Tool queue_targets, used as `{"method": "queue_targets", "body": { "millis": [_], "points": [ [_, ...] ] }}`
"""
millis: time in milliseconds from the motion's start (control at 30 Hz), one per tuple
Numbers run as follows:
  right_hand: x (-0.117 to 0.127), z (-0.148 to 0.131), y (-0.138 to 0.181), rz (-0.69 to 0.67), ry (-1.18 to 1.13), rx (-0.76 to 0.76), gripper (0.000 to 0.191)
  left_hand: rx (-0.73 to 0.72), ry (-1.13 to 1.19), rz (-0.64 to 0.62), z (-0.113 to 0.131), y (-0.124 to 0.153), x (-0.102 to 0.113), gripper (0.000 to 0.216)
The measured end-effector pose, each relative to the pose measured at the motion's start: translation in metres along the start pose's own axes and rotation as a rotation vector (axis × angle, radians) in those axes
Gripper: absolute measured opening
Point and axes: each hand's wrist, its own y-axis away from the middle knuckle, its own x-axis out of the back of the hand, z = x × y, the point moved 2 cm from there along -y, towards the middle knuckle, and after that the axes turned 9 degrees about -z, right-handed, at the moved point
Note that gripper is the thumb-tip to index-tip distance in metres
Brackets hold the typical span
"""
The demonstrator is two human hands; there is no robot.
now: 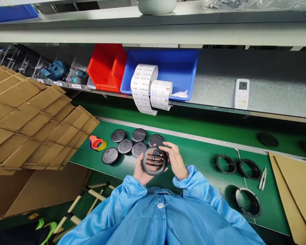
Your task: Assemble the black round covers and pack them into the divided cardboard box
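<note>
A round black air vent (pixel 154 160) with open slats is held up in front of my body, over the green bench. My left hand (pixel 141 170) is closed around its left and lower edge. On the far right side, my right hand (pixel 175 158) touches the vent's rim with its fingers, some of them hidden behind it. Just beyond lie several round black vents with closed slats, one of them a vent (pixel 125 146) in the middle of the group. To the right are black rings, among them a ring (pixel 248 202) near the front edge.
A tape roll (pixel 100 144) lies left on the green bench (pixel 193 163). Cardboard dividers (pixel 35 126) stand at left; cardboard sheets (pixel 295 190) and a utility knife (pixel 262 179) lie right. The shelf bears a red bin (pixel 107 68), a blue bin (pixel 178 64), label rolls (pixel 144 88) and a remote (pixel 241 94).
</note>
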Motion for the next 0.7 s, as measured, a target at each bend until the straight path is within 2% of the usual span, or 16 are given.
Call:
{"method": "queue_targets", "body": {
  "millis": [67, 133, 233, 300, 333, 400, 433, 567, 600, 633, 700],
  "points": [
    [-0.008, -0.002, 0.009, -0.049, 0.138, 0.05, 0.053, -0.003, 0.018, 0.046, 0.002, -0.004, 0.001, 0.057],
    [-0.019, -0.001, 0.019, -0.192, 0.301, 0.088, 0.06, 0.032, 0.019, 0.138, -0.001, -0.009, 0.002, 0.049],
    [-0.024, 0.005, 0.027, -0.304, 0.416, -0.035, 0.097, 0.163, -0.045, 0.281, -0.019, -0.02, 0.0, 0.045],
    [-0.015, 0.014, 0.028, -0.349, 0.412, -0.135, 0.121, 0.242, -0.111, 0.325, -0.035, -0.029, -0.005, 0.05],
    [-0.007, 0.02, 0.028, -0.373, 0.403, -0.161, 0.127, 0.288, -0.144, 0.327, -0.042, -0.033, -0.007, 0.054],
    [0.02, 0.037, 0.033, -0.352, 0.433, -0.215, 0.126, 0.394, -0.212, 0.299, -0.056, -0.039, -0.013, 0.066],
    [0.039, 0.049, 0.039, -0.282, 0.483, -0.278, 0.123, 0.441, -0.256, 0.28, -0.06, -0.041, -0.014, 0.071],
    [0.139, 0.118, 0.086, 0.216, 0.781, -0.792, 0.109, 0.511, -0.496, 0.189, -0.059, -0.038, -0.004, 0.074],
    [0.162, 0.137, 0.101, 0.276, 0.836, -0.892, 0.107, 0.509, -0.537, 0.184, -0.056, -0.036, 0.003, 0.071],
    [0.18, 0.156, 0.114, 0.285, 0.875, -0.952, 0.107, 0.511, -0.56, 0.19, -0.053, -0.033, 0.011, 0.066],
    [0.207, 0.188, 0.137, 0.222, 0.916, -0.992, 0.108, 0.525, -0.585, 0.232, -0.048, -0.027, 0.031, 0.056]
  ]
}}
